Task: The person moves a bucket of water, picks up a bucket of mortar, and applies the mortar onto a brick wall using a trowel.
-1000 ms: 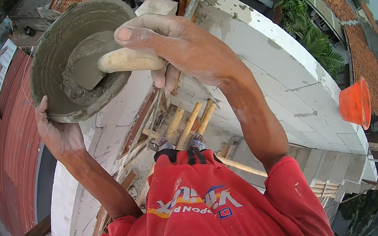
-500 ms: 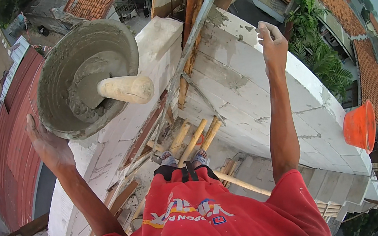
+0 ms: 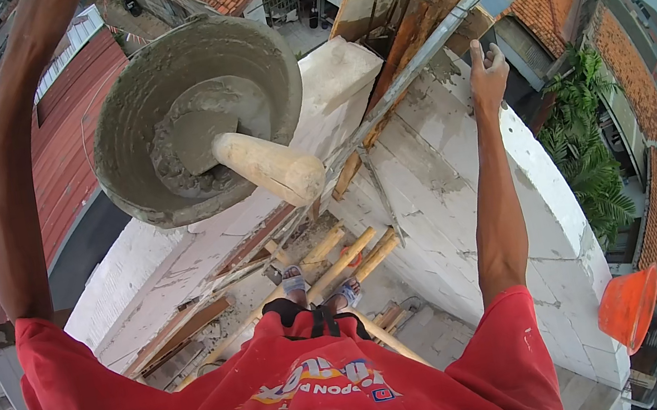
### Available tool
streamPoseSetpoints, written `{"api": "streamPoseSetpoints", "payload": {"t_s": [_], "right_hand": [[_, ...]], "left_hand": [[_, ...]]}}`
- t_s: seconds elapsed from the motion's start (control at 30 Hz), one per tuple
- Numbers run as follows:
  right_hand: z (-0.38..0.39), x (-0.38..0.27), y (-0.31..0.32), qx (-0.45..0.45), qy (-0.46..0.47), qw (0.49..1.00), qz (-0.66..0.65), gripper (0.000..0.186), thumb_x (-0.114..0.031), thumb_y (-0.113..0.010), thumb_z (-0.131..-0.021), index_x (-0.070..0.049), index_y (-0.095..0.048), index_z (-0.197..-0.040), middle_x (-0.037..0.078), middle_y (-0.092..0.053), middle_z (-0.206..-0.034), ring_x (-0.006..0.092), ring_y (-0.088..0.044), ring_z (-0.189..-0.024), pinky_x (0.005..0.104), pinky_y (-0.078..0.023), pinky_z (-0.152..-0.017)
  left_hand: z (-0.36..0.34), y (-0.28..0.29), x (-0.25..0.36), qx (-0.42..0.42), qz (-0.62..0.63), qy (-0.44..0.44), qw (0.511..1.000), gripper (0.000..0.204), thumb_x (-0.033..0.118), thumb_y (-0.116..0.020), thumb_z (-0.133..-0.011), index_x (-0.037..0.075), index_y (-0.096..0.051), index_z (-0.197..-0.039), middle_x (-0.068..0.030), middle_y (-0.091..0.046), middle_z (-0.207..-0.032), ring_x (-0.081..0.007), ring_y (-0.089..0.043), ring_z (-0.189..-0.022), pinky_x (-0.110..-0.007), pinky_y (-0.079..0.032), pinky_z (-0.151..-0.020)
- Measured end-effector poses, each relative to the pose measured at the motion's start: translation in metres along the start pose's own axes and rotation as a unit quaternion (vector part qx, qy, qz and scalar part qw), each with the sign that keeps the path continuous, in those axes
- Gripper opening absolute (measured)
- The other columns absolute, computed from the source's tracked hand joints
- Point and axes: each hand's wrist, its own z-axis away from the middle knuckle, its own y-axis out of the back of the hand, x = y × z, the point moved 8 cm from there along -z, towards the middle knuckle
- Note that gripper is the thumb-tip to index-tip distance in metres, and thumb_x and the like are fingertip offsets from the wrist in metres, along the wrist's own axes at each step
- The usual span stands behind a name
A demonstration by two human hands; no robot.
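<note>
A mortar-caked bucket (image 3: 120, 153) is on the left, above the left white block wall, with wet grey mortar (image 3: 227, 92) inside. A trowel stands in the mortar; its blade is coated grey, and its thick pale wooden handle (image 3: 270, 167) leans over the near rim toward me. My left forearm (image 3: 10, 171) reaches up past the bucket's left side, and the hand is beyond the picture's top edge. My right hand (image 3: 488, 76) is at the top of the right block wall (image 3: 543, 186), beside the far corner. Its fingers are apart and bent, with nothing visible in them.
A wooden post (image 3: 434, 5) and metal bar (image 3: 417, 60) slant through the wall corner. Below, my sandalled feet stand among bamboo poles (image 3: 354, 253). An orange bucket (image 3: 628, 309) sits on the right wall. Beyond the walls lie a red metal roof (image 3: 73, 135), tiled roofs and palms (image 3: 586, 136).
My left hand has risen from beside the bucket and gone out past the top edge. The view has shifted, so the bucket appears farther right. My right hand stays by the wall top.
</note>
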Motion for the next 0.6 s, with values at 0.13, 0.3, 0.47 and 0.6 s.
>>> {"api": "streamPoseSetpoints", "payload": {"t_s": [0.13, 0.3, 0.47, 0.6], "right_hand": [[0.010, -0.006, 0.009, 0.024, 0.019, 0.999, -0.009, 0.076, -0.058, -0.062, -0.096, 0.008, -0.059, -0.133, 0.027, -0.061, -0.122, 0.0349, -0.062, -0.111, 0.0431, -0.046, -0.100], [0.010, -0.025, 0.003, 0.017, 0.015, 0.999, -0.024, 0.075, -0.058, -0.061, -0.097, 0.007, -0.059, -0.134, 0.023, -0.062, -0.122, 0.0330, -0.062, -0.113, 0.0434, -0.046, -0.101], [0.009, -0.023, 0.009, -0.009, 0.055, 0.998, 0.010, 0.069, -0.052, -0.061, -0.099, 0.005, -0.056, -0.138, 0.024, -0.062, -0.131, 0.0361, -0.062, -0.119, 0.0436, -0.045, -0.103], [0.018, -0.051, -0.004, -0.059, 0.090, 0.994, -0.028, 0.066, -0.046, -0.061, -0.100, 0.005, -0.053, -0.141, 0.027, -0.063, -0.132, 0.0377, -0.062, -0.121, 0.0431, -0.045, -0.104]], "left_hand": [[-0.031, -0.052, -0.006, -0.131, -0.040, -0.095, 0.986, 0.065, 0.046, -0.036, -0.108, 0.003, -0.033, -0.156, -0.0198, -0.030, -0.164, -0.0332, -0.027, -0.152, -0.048, -0.018, -0.124], [-0.098, -0.080, 0.013, -0.174, -0.008, -0.162, 0.971, 0.064, 0.046, -0.036, -0.108, 0.004, -0.036, -0.156, -0.0198, -0.032, -0.163, -0.0331, -0.030, -0.151, -0.044, -0.024, -0.124], [-0.194, -0.138, 0.182, -0.203, 0.244, -0.216, 0.923, 0.053, 0.045, -0.041, -0.107, 0.011, -0.054, -0.146, -0.0167, -0.057, -0.146, -0.0363, -0.054, -0.132, -0.045, -0.041, -0.113], [-0.239, -0.220, 0.257, -0.356, 0.186, -0.089, 0.911, 0.062, 0.051, -0.058, -0.094, 0.009, -0.059, -0.140, -0.0171, -0.062, -0.138, -0.0349, -0.059, -0.126, -0.045, -0.047, -0.107]]}}
